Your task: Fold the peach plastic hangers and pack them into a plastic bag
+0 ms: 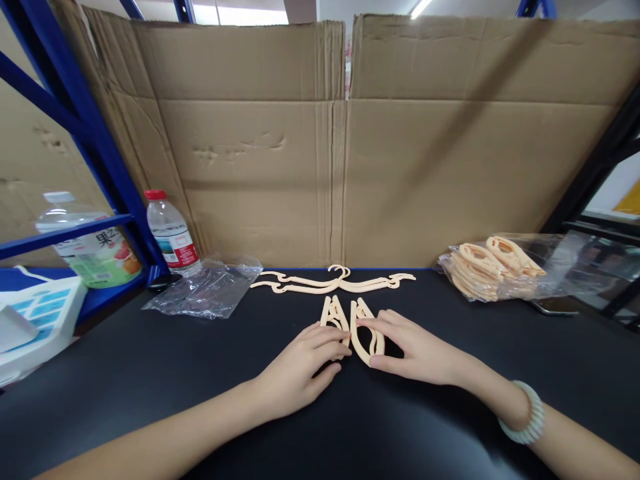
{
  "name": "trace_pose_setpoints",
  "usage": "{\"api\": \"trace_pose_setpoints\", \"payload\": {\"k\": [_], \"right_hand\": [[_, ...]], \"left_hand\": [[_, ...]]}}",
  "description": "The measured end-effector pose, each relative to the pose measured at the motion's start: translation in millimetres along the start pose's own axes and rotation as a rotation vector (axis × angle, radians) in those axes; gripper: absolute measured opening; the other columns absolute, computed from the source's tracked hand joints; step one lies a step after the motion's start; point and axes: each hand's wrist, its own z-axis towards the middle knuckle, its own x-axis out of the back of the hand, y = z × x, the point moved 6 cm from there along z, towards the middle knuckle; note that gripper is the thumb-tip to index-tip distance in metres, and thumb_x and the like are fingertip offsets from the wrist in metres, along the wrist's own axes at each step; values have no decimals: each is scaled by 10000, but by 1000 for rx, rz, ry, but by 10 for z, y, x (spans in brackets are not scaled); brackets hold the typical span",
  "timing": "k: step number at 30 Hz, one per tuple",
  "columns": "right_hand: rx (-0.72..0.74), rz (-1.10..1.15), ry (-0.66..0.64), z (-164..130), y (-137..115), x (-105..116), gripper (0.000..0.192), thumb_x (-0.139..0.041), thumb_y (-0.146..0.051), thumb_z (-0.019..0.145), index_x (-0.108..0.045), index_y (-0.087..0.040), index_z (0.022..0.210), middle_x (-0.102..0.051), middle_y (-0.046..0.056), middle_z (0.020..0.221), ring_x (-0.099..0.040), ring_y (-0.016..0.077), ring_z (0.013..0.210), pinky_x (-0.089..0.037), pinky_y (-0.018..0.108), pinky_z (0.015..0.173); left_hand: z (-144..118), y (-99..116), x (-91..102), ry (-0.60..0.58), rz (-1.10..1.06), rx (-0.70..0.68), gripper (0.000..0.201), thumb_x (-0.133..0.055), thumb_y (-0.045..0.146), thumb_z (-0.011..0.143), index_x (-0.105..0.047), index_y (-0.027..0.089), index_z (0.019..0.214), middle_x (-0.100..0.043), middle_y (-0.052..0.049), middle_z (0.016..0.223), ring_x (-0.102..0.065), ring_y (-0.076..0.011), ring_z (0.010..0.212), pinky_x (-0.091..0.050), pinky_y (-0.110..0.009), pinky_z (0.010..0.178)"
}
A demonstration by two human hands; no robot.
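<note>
Two cream plastic folding hangers lie folded side by side on the black table, close together in the middle. My left hand point(299, 367) is laid over the left folded hanger point(327, 311), its fingers curled on it and hiding its lower part. With thumb and fingers at its edges, my right hand point(417, 348) holds the right folded hanger point(356, 341). Just beyond them, unfolded hangers point(313, 288) of the same colour lie flat with arms spread and hooks pointing away; they overlap at the middle.
Several folded hangers point(473, 267) sit in a clear bag at the right rear. On the left are a crumpled plastic bag point(213, 287), a red-capped bottle point(173, 233), a larger bottle point(95, 247) and a white-and-blue object point(45, 320). Cardboard point(260, 147) walls the back.
</note>
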Motion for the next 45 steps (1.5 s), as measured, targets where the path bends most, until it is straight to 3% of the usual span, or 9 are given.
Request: {"api": "trace_pose_setpoints", "payload": {"k": [9, 24, 35, 45], "right_hand": [[-18, -206, -34, 34, 47, -45, 649, -549, -587, 839, -419, -244, 1374, -583, 77, 1014, -525, 248, 943, -404, 371, 834], [-1, -238, 11, 56, 67, -29, 649, -599, -596, 797, -503, -191, 1295, -639, 71, 934, -547, 236, 881, -390, 330, 768], [-8, -142, 8, 69, 116, -24, 635, -626, -606, 770, -529, -217, 1263, -586, 13, 792, -528, 196, 781, -383, 305, 720], [-5, -117, 17, 70, 119, -21, 604, -629, -558, 798, -515, -212, 1281, -572, 9, 795, -523, 191, 784, -392, 318, 744]], "left_hand": [[12, 16, -24, -23, 34, -11, 260, -459, 124, 887, -612, 214, 1077, -578, -66, 1258, -510, -193, 1193, -329, -414, 1089], [11, 5, -34, -10, 73, -37, 289, -446, 111, 892, -596, 219, 1114, -589, -70, 1236, -518, -189, 1172, -363, -404, 1055], [20, 23, -11, 11, 63, -37, 264, -455, 120, 890, -614, 214, 1078, -600, -74, 1217, -521, -193, 1168, -391, -400, 1035], [35, 17, 6, 22, -3, 1, 267, -477, 104, 861, -619, 207, 1063, -622, -81, 1189, -537, -199, 1157, -393, -412, 1036]]}}
